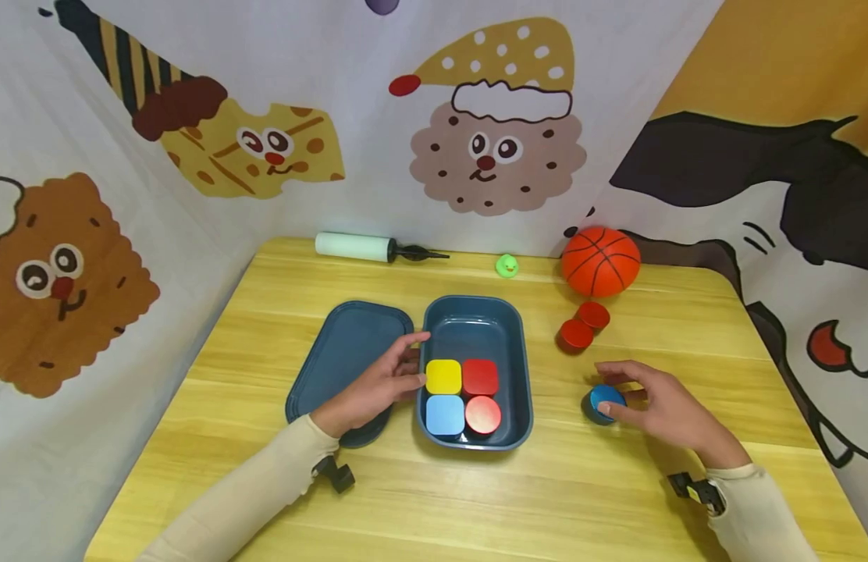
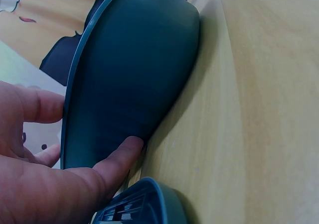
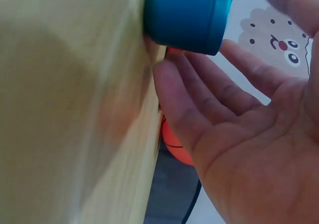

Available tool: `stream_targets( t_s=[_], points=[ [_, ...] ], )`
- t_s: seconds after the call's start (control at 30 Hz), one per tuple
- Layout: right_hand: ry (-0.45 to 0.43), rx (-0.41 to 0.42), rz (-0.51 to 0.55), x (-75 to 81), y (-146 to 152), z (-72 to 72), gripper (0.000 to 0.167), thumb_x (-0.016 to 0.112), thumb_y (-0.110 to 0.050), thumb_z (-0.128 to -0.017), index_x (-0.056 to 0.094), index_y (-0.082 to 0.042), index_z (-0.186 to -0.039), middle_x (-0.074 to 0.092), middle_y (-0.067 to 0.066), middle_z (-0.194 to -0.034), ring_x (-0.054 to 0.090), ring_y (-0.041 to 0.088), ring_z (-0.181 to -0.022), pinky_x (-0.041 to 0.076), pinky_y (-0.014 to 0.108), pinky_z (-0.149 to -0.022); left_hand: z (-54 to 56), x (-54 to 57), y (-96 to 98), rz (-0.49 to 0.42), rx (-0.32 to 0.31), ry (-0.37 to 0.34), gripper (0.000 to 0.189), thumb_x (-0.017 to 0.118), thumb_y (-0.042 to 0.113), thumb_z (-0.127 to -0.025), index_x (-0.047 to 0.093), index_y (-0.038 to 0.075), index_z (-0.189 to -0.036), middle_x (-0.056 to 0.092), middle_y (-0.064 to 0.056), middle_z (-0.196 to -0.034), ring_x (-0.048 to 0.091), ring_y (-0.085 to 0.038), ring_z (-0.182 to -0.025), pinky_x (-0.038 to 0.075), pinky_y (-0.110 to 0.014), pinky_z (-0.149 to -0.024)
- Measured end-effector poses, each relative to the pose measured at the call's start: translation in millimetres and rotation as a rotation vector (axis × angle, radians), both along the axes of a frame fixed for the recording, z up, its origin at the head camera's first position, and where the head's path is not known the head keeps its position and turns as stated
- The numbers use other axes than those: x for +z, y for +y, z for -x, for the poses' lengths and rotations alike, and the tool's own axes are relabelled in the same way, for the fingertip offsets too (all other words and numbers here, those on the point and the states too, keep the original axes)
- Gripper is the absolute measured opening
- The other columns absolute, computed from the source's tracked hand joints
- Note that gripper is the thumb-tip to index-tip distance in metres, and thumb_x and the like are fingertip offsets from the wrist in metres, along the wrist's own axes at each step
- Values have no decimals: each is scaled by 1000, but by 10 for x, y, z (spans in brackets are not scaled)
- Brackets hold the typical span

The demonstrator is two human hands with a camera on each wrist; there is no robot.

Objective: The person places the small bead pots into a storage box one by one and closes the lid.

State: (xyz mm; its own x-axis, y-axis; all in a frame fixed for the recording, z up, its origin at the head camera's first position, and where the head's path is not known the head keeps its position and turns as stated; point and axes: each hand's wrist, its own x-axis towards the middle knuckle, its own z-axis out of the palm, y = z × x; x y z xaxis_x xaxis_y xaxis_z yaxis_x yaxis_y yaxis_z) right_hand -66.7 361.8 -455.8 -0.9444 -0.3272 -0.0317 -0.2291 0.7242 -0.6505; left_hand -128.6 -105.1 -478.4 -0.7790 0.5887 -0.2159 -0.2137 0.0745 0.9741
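A dark blue rectangular box (image 1: 511, 351) stands on the table with its inside facing up. In its near half sit a yellow square-topped piece (image 1: 443, 376), a red square-topped one (image 1: 480, 377), a light blue square-topped one (image 1: 444, 414) and a red round one (image 1: 483, 414). My left hand (image 1: 378, 386) touches the box's left side, thumb on the outer wall and a finger at the rim. To the right, my right hand (image 1: 662, 406) is spread around a blue round container (image 1: 602, 404); in the right wrist view its fingers lie beside the container without closing on it.
A dark blue lid (image 1: 343, 351) lies left of the box, partly under my left hand. Two red round containers (image 1: 574, 336) sit near an orange basketball (image 1: 601, 261). Along the back edge are a green toy duck (image 1: 507, 266) and a pale hand pump (image 1: 353, 247).
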Motion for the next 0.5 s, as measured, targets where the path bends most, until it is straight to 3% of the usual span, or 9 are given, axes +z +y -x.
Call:
stream_targets(
  t_s=[0.17,0.5],
  points=[
    [-46,14,24,-43,52,-65,67,86,-32,-90,60,-4,-144,66,14,-141,65,2,-114,59,21,-88,12,-3,8,13,0,-4,71,57,10,-108,22,26,-168,36,-20,-162,54,-32,-138,56,-41,-104],
    [-58,-10,3,-39,42,-71,62,89,-33,-87,66,-7,-138,70,12,-133,70,12,-105,62,26,-83,5,15,2,5,4,-10,71,56,8,-108,22,24,-168,35,-22,-163,53,-34,-139,56,-41,-104]
  ],
)
